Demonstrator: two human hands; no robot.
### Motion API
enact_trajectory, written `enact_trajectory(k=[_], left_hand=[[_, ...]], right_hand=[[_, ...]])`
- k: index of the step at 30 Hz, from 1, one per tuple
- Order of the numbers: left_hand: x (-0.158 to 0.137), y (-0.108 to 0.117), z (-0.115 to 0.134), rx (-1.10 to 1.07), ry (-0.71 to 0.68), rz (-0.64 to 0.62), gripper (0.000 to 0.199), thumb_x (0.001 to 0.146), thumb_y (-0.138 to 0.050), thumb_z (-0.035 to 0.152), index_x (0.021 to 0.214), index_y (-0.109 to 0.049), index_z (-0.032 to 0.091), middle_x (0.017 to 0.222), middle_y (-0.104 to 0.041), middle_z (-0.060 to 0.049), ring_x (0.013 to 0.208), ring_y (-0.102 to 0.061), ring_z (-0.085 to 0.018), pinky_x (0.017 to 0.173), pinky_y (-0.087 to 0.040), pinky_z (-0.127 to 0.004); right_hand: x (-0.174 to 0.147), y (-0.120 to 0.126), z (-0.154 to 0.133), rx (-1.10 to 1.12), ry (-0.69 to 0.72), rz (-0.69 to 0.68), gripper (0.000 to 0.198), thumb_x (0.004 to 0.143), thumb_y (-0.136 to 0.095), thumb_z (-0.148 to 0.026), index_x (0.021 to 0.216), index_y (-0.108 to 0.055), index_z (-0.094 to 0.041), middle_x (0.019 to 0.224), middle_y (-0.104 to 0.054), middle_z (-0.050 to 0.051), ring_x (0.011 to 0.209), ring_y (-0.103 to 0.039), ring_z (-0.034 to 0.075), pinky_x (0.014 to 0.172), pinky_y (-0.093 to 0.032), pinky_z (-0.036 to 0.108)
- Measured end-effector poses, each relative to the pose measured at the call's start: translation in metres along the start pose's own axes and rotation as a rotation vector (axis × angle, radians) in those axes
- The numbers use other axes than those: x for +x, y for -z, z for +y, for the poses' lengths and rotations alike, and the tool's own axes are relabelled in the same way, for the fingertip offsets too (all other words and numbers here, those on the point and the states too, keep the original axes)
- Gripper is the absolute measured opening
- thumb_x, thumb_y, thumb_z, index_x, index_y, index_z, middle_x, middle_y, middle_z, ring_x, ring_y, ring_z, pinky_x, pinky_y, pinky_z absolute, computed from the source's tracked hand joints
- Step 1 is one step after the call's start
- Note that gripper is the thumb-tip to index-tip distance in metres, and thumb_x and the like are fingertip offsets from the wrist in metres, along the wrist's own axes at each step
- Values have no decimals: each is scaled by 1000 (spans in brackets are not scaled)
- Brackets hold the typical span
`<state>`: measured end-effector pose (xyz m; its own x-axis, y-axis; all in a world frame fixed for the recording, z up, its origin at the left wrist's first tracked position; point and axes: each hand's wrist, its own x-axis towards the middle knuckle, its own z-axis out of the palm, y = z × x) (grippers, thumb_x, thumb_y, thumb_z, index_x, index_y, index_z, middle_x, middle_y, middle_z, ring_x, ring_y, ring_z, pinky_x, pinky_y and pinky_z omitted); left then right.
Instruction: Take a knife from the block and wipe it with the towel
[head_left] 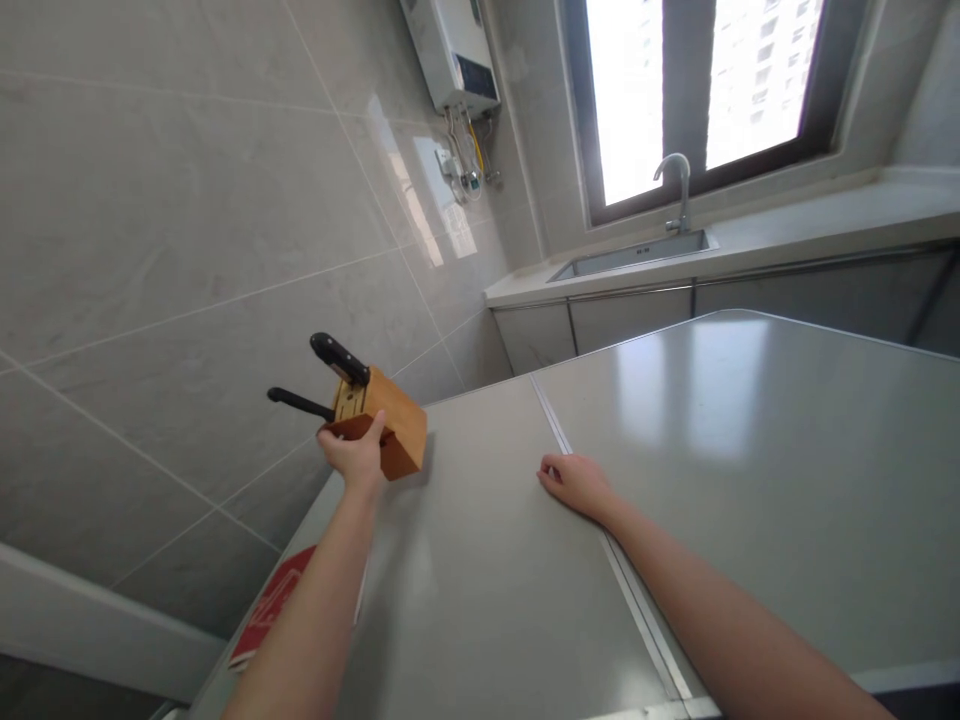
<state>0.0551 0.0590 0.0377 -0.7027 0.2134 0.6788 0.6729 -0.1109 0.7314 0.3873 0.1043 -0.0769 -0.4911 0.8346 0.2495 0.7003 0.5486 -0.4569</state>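
A wooden knife block (401, 415) with two black-handled tools in its slots is tilted at the left edge of the table. My left hand (358, 455) grips it from the near side, thumb along its face and fingers partly hidden behind it. The thicker black handle (341, 358) sticks up from the upper slot, and a thinner black handle (300, 403) points left. My right hand (577, 482) rests on the table (480, 560) by the metal seam, its fingers curled in; whether anything is inside them is hidden.
A red printed item (277, 605) lies under my left forearm at the table's left edge. Tiled wall (187, 220) rises close on the left. Beyond the table are a counter with a sink (637, 258), a faucet (682, 190), a window and a wall-mounted water heater (454, 55).
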Motion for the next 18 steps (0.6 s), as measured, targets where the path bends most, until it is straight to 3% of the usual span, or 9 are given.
enact_trajectory(k=[2,6,10,18], left_hand=[[-14,-26,27,-108,25,4,73,52,-79,43,107,-41,14,110,-52,-10,96,-57,-19,86,-49,-34],[-52,-78,73,-330,86,-113,68,54,-80,39,105,-41,16,108,-53,-8,92,-60,-16,81,-51,-31],[-99,-121,107,-370,138,-191,68,54,-81,39,104,-42,16,105,-54,-7,92,-59,-15,84,-49,-32],[-179,-171,161,-484,199,-349,68,56,-80,38,108,-42,17,105,-57,-7,93,-60,-16,85,-48,-32]], right_hand=[[0,0,0,0,2,-5,26,87,-42,-39,86,-62,-24,79,-67,2,73,-59,16,60,-30,26],[0,1,-1,-2,-17,-22,27,87,-42,-40,86,-63,-23,82,-68,3,76,-60,17,62,-32,26],[-1,3,-2,-13,-2,-33,27,88,-41,-38,89,-63,-23,86,-69,4,80,-61,17,66,-35,26],[0,1,-3,-100,21,-67,27,86,-42,-33,95,-64,-21,92,-70,8,86,-64,21,69,-41,28]])
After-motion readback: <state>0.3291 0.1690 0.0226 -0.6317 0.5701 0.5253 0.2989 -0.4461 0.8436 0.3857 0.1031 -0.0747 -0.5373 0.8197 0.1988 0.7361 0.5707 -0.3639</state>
